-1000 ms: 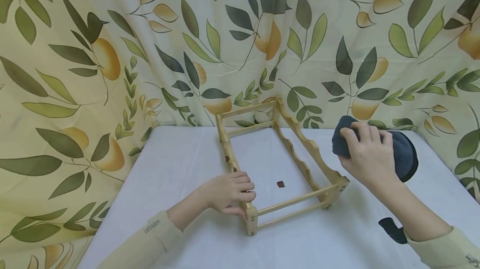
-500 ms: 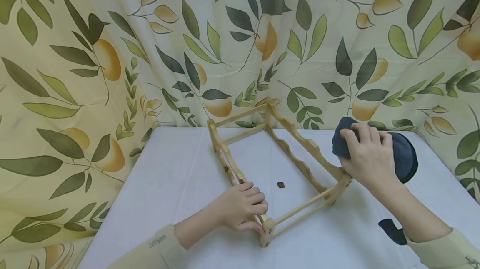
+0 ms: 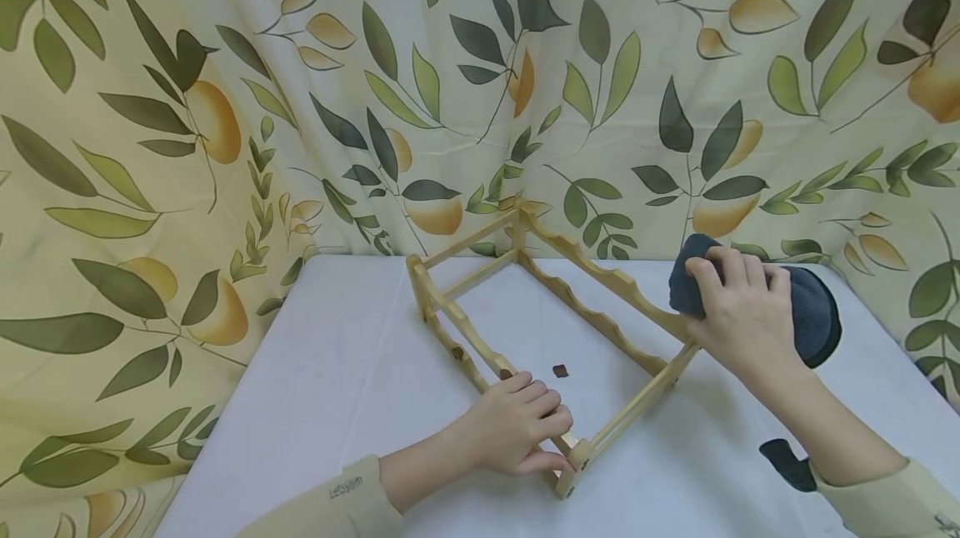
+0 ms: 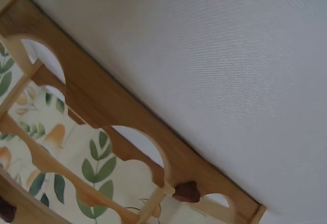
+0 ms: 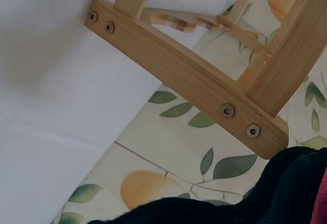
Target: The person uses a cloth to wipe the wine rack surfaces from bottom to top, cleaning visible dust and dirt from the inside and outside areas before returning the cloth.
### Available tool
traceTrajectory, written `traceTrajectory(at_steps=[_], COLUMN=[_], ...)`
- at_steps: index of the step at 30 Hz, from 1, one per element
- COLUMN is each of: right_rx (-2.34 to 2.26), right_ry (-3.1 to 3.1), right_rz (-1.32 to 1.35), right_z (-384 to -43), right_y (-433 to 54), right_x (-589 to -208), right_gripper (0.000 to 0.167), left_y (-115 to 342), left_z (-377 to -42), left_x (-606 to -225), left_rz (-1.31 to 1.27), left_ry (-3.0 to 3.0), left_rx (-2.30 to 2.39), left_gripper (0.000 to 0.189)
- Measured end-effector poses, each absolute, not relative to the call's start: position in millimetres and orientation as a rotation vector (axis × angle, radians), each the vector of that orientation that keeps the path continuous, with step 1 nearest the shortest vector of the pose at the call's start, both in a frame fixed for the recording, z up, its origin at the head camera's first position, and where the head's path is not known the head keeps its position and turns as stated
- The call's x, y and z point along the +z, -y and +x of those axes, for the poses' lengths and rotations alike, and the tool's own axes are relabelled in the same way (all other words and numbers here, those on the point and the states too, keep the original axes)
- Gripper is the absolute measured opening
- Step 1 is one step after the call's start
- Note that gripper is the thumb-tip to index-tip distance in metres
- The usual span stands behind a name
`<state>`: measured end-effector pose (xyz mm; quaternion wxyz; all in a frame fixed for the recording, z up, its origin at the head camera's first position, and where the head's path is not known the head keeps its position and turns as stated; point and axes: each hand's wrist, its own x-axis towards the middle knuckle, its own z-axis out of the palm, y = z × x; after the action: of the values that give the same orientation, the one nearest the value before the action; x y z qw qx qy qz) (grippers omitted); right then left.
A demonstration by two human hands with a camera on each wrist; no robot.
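Now left hand [image 3: 519, 423] curls round the near end of the wooden rack's [image 3: 648, 307] left rail; right hand [image 3: 746, 305] grips a dark blue fabric item [image 3: 813, 317] by the rack's right corner, contact unclear. Rack, on white table [image 3: 337, 338], has swung since 0.5 s ago: near end right, far end left. Likely repositioning.

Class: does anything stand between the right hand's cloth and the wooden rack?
Nothing visible does. In the right wrist view, the cloth is beside a corner of the rack, with no other object between; whether they touch is unclear. The left hand grips its opposite side.
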<state>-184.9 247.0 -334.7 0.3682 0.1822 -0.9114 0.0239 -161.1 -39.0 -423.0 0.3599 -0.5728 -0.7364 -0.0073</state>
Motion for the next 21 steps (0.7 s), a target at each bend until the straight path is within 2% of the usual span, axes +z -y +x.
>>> traceTrajectory(at_steps=[4, 8, 15, 21], right_rx=[0.066, 0.074, 0.066, 0.069], right_ry=[2.348, 2.331, 2.305, 2.307], right_rz=[0.466, 0.476, 0.486, 0.476], right_z=[-185.1, -185.6, -185.9, -185.5], right_y=[-246.9, -247.5, -249.1, -250.1], right_x=[-334.8, -335.1, -334.9, -335.1], right_gripper=[0.062, 0.061, 0.061, 0.06], left_y=[47.3, 74.2, 132.8, 142.8], left_z=[-168.7, -196.5, -252.8, -272.0], left_x=[-416.7, -408.1, -408.4, -417.3], left_rz=[-1.467, -1.423, -1.348, -1.402], left_ry=[1.896, 1.923, 2.102, 2.155], left_rx=[0.032, 0.052, 0.072, -0.009], left_gripper=[0.054, 0.063, 0.065, 0.06])
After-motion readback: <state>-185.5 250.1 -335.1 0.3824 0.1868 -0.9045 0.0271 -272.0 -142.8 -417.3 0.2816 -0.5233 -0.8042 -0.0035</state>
